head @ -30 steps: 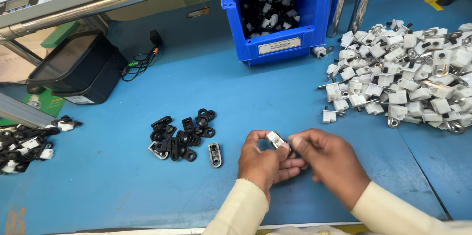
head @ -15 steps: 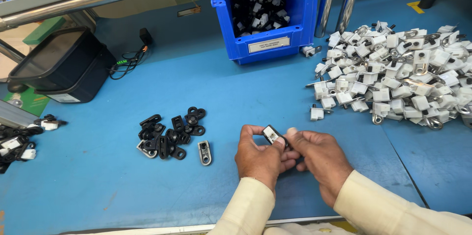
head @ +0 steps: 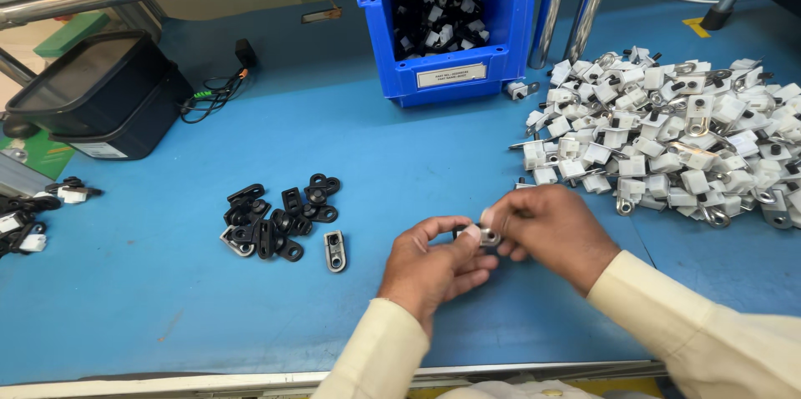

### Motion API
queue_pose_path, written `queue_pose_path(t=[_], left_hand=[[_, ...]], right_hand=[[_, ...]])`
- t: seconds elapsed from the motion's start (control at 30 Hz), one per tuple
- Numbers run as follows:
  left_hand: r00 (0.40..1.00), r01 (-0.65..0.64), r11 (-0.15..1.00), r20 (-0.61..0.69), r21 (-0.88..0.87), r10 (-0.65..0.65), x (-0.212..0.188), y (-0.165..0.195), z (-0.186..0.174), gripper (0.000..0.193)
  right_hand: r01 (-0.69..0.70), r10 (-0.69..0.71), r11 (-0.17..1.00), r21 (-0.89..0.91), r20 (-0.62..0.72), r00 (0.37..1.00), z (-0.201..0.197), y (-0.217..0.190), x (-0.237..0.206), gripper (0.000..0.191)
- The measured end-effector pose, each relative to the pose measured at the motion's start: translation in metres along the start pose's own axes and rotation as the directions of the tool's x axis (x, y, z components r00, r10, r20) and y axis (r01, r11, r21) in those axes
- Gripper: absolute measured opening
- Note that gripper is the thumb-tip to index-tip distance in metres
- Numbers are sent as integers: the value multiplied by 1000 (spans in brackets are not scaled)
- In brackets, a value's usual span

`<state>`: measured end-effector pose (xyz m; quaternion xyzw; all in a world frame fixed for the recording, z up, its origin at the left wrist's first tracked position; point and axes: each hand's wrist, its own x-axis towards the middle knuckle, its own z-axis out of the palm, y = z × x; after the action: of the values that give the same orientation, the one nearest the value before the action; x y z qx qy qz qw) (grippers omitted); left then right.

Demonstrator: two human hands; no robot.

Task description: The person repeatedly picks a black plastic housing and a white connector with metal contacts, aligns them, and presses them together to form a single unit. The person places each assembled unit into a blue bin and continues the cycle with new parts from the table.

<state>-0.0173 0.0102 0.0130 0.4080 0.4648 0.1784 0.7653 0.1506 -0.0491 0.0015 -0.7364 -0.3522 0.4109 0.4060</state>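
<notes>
Near the front edge of the blue table point(head: 150, 299), both hands meet over one small part point(head: 486, 236), a white and metal piece pinched between them. The left hand point(head: 430, 270) has its fingers point(head: 472, 234) curled shut on the near side of the part; the right hand point(head: 551, 228) closes thumb and forefinger on its far side, so both grips are tight and nothing else is held. Compared with a second ago, the hands sit a little further right and closer together, the part is now mostly hidden under the fingertips where before its white body showed plainly, and the view has shifted slightly; this reads as the two halves being pressed together rather than merely turned over, though the joint itself cannot be seen. Left of the hands, well apart from them, lies a loose cluster of black clips point(head: 279, 215), with a single metal clip point(head: 335, 250) just beside it and nearest the left hand. To the right, a big heap of white parts point(head: 667, 140) spreads to the table's edge, near the right wrist. Behind, a blue bin point(head: 450, 23) holds dark pieces, two metal posts point(head: 571, 2) stand beside it, and a black tray point(head: 92, 94) sits at far left. Nothing lies between the hands and either pile.
</notes>
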Motion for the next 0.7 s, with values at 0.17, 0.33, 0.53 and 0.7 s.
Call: queue_pose_path(t=[0.17, 0.33, 0.53, 0.7], left_hand=[[999, 42, 913, 43, -406, -27, 3, -12, 6, 31], [996, 71, 902, 77, -425, -42, 3, -12, 11, 33], [988, 124, 940, 123, -316, -89, -1, -8, 16, 29], [996, 66, 973, 79, -221, -49, -1, -9, 22, 27]], right_hand=[[-120, 152, 853, 507, -22, 988, 10, 14, -12, 39], [-199, 215, 810, 551, 36, 976, 16, 16, -17, 37], [-377, 346, 732, 568, 167, 923, 9, 18, -7, 32], [-290, 311, 713, 638, 83, 947, 17, 27, 0, 24]])
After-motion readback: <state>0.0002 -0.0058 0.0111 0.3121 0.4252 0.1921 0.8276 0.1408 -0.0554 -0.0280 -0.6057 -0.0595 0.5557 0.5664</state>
